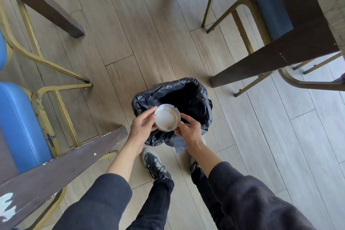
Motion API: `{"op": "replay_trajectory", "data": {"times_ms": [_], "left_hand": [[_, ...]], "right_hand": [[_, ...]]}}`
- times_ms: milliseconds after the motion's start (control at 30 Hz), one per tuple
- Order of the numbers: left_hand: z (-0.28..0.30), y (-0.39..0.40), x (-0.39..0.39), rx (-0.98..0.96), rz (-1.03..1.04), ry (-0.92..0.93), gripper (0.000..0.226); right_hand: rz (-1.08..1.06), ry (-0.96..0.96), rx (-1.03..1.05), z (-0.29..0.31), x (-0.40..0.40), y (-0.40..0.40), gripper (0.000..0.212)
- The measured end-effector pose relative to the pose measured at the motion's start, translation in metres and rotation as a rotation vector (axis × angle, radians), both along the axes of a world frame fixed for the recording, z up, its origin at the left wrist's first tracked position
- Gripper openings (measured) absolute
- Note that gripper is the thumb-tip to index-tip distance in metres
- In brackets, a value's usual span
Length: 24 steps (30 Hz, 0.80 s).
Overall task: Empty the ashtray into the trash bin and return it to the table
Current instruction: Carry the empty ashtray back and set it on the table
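Note:
A round metal ashtray (166,117) with a notched rim is held over the near edge of the trash bin (194,97), which is lined with a black bag and stands on the wooden floor. The ashtray faces up toward me and shows pale residue inside. My left hand (142,127) grips its left rim with thumb and fingers. My right hand (189,129) holds its right rim. The bin's inside looks dark and I cannot see its contents.
A dark table edge (61,164) runs across the lower left, another table corner (298,48) at the upper right. Blue-seated chairs with gold metal frames (18,127) (268,2) stand under both. My feet (155,162) are just behind the bin.

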<state>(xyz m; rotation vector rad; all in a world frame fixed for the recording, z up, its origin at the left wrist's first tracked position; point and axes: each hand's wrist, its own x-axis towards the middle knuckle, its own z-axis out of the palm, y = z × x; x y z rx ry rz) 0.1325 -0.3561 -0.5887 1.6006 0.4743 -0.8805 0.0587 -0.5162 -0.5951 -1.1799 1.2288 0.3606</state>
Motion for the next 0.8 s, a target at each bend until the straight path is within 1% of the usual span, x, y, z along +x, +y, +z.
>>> {"op": "replay_trajectory", "data": {"times_ms": [67,133,200,267,333,433,600,733,800], "left_hand": [[-0.002,0.001,-0.002,0.041,-0.037,-0.013,0.038],[-0.003,0.001,-0.005,0.026,-0.065,0.018,0.042],[-0.001,-0.001,-0.008,0.012,-0.092,0.041,0.046],[0.003,-0.005,-0.01,0.039,-0.111,0.049,0.045],[0.009,-0.009,-0.014,0.074,-0.132,0.069,0.043],[0.024,-0.009,-0.024,0.119,-0.2,0.066,0.048],[0.062,-0.011,-0.03,0.193,-0.311,-0.059,0.067],[0.112,-0.013,-0.033,0.262,-0.388,-0.137,0.074],[0.143,-0.015,-0.034,0.277,-0.412,-0.204,0.082]], "right_hand": [[0.086,-0.03,-0.026,-0.002,-0.001,-0.003,0.046],[0.229,-0.063,-0.073,-0.002,-0.003,-0.005,0.058],[0.397,-0.067,-0.124,-0.003,-0.006,-0.006,0.078],[0.539,-0.062,-0.174,-0.003,-0.01,-0.005,0.101],[0.662,-0.059,-0.261,-0.003,-0.014,-0.004,0.114],[0.714,-0.083,-0.342,0.011,-0.017,-0.003,0.109],[0.744,-0.175,-0.363,0.052,-0.008,-0.009,0.104],[0.818,-0.272,-0.368,0.095,-0.007,-0.017,0.099],[0.852,-0.306,-0.357,0.124,-0.005,-0.025,0.099]]}}
